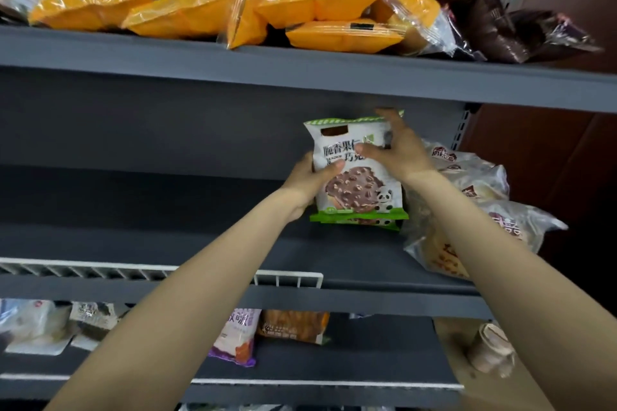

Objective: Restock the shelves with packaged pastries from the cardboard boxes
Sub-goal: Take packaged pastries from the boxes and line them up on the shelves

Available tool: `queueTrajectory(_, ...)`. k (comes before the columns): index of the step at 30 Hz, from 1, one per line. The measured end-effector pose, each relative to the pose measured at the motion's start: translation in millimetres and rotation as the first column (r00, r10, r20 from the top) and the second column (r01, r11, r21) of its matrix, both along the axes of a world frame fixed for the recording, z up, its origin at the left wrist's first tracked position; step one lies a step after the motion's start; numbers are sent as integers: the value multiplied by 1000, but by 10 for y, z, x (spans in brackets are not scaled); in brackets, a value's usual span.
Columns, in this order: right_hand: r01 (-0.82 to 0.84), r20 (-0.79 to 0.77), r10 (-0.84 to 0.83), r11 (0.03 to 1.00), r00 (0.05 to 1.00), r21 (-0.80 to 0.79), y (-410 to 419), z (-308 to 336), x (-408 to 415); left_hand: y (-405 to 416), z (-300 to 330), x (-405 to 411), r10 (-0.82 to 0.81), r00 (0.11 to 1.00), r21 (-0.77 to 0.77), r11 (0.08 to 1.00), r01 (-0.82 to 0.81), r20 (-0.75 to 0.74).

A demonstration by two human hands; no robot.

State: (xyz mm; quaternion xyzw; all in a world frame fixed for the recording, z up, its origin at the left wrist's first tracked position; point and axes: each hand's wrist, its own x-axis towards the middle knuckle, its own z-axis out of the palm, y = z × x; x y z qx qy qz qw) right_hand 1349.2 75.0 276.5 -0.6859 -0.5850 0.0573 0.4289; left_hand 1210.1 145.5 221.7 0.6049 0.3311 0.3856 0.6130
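Note:
A white and green pastry packet [357,187], printed with a chocolate nut bun and a panda, stands upright on the grey middle shelf [200,243]. My left hand [315,182] grips its left edge, thumb on the front. My right hand [397,147] holds its upper right part, fingers over the top corner. Another green packet edge shows just beneath it. No cardboard box is in view.
Pale bread packets [480,210] lie heaped right of the held packet. Orange packets [317,7] and brown packets [500,20] crowd the top shelf. A white wire fence [287,277] lines the middle shelf's front. The lower shelf holds mixed packets [233,337]. A tape roll [490,347] sits lower right.

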Motion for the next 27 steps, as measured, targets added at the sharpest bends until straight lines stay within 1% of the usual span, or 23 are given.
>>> queueTrajectory(2,152,127,-138,982,982,-112,-33,-105,24,4,-77,78,25,990,49,999,-19,-136)
queueTrajectory(4,315,319,-236,922,918,-223,-39,-221,-24,-11,-183,144,48,942,133,991,-4,-333)
queueTrajectory(6,403,518,-240,887,821,-227,3,-352,-75,-50,-246,210,21,866,188,979,85,-500)
queueTrajectory(7,401,569,-224,893,792,-207,42,-411,-87,-57,-242,234,24,829,211,971,115,-558)
queueTrajectory(9,362,602,-174,909,779,-206,108,-475,-108,-69,-179,241,43,779,230,964,131,-626)
queueTrajectory(10,349,614,-148,910,776,-222,120,-490,-119,-63,-158,228,41,776,224,966,130,-629)
queueTrajectory(12,338,637,-133,917,759,-212,123,-502,-144,-27,-168,173,54,800,215,972,95,-598)
queueTrajectory(15,270,627,-137,955,767,-122,83,-510,-214,-4,-180,30,127,809,251,968,27,-575)
queueTrajectory(17,182,554,-110,981,825,-75,50,-511,-335,8,-169,-110,191,801,319,948,0,-568)
queueTrajectory(20,30,403,-1,997,915,-65,40,-492,-665,-28,-128,-502,316,783,441,895,-60,-535)
queueTrajectory(22,-66,337,83,996,938,-61,87,-486,-965,-67,-97,-865,433,733,551,829,-95,-525)
queueTrajectory(24,-155,268,166,986,949,-63,142,-477,-1336,-112,-63,-1292,565,645,652,747,-134,-515)
queueTrajectory(27,-292,199,302,953,932,-79,180,-472,-2036,-215,-69,-2061,703,519,733,651,-196,-486)
